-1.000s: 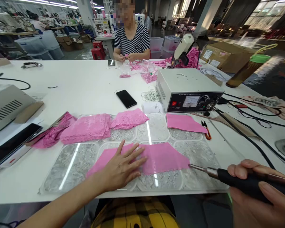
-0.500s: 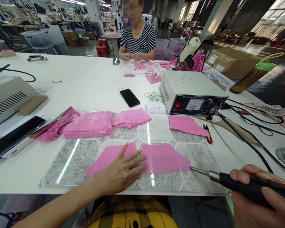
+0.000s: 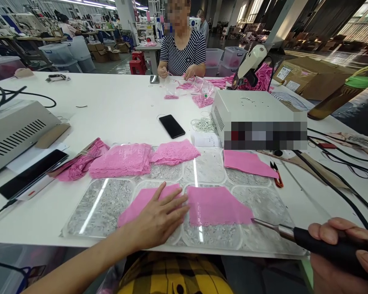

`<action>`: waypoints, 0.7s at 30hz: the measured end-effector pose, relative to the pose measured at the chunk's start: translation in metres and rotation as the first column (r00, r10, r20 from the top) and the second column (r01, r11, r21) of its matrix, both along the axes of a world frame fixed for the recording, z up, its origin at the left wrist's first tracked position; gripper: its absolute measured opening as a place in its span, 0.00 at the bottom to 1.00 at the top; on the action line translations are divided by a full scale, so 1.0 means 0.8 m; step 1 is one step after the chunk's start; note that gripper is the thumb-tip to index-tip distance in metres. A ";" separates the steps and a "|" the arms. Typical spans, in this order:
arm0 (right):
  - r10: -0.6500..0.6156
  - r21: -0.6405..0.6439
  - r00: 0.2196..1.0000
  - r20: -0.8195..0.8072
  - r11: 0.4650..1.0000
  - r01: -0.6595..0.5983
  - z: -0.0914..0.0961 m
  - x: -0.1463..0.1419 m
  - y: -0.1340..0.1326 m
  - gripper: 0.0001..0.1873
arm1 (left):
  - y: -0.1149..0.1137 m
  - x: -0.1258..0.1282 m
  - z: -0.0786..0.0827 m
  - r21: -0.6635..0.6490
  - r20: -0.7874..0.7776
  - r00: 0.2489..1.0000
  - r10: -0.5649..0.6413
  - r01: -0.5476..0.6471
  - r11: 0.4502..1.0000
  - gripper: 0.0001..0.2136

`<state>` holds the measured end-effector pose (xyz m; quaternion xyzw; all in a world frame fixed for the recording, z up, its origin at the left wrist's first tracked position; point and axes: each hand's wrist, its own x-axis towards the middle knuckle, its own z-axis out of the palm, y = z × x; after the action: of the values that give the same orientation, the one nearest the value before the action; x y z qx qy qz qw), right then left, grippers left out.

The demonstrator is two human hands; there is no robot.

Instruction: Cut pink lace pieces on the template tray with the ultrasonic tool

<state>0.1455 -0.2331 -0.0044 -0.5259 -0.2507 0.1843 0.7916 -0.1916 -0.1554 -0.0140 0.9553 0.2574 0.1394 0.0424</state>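
- Two textured stacks lay on the back-left of the patterned mat [image 3: 113, 204]: tall stack [image 3: 122, 161], then low stack [image 3: 174, 153]. Possibly the finished share; not certain.
- Left panel [image 3: 138, 204], pink, at the mat's front, partly covered by the left hand [image 3: 161, 216]: fingers spread, grasping nothing. Lower edge hidden there.
- Right panel [image 3: 217, 206] sat flat at the mat's front, right of centre. Judged mid-work: its right corner was at the tip of the black-handled tool [image 3: 305, 240]; contact could not be confirmed.
- Plain pile [image 3: 248, 163] on the mat's back-right, probably work remaining.
- Right hand [image 3: 331, 267], off the mat's right end, had its fingers wrapped round the tool's handle.
- Surroundings: large phone [image 3: 32, 175] and pink bundle [image 3: 76, 165] left of the mat; small phone [image 3: 171, 126] behind it; co-worker [image 3: 184, 53] far beyond; control box [image 3: 248, 106] behind its back-right; snips [image 3: 277, 175] just beside its right edge.
- Thick cable [image 3: 333, 184] right of the mat, behind the tool: the likeliest snag. Nothing blocked the right panel.
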 end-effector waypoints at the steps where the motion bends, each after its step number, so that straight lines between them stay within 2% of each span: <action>1: -0.008 0.007 1.000 -0.006 1.000 0.008 0.001 0.000 0.001 0.09 | -0.001 0.000 0.001 0.002 -0.020 0.999 -0.036 0.036 0.999 0.15; 5: -0.032 0.094 0.999 -0.011 0.995 0.033 0.008 0.002 0.007 0.09 | -0.001 0.006 0.001 0.067 -0.049 0.994 -0.097 0.100 0.993 0.15; 9: 0.007 0.170 1.000 0.004 0.985 -0.007 0.007 0.008 0.005 0.09 | 0.007 0.038 0.000 0.110 0.032 0.981 -0.193 0.188 0.976 0.15; 13: 0.029 0.223 0.999 0.046 0.974 -0.038 0.004 0.011 -0.001 0.09 | 0.019 0.096 0.003 0.033 0.031 0.949 -0.314 0.313 0.949 0.15; 16: 0.026 0.252 0.998 0.052 0.967 -0.038 0.002 0.010 -0.003 0.10 | 0.032 0.131 0.002 -0.064 -0.003 0.938 -0.347 0.346 0.936 0.17; 21: 0.044 0.281 0.997 0.057 0.958 -0.058 -0.002 0.009 -0.004 0.11 | 0.045 0.151 -0.007 -0.143 -0.049 0.925 -0.378 0.368 0.919 0.19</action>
<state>0.1528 -0.2363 -0.0060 -0.4056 -0.3077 0.1538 0.8469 -0.0708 -0.1191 -0.0199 0.9865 0.0807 0.0753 0.1211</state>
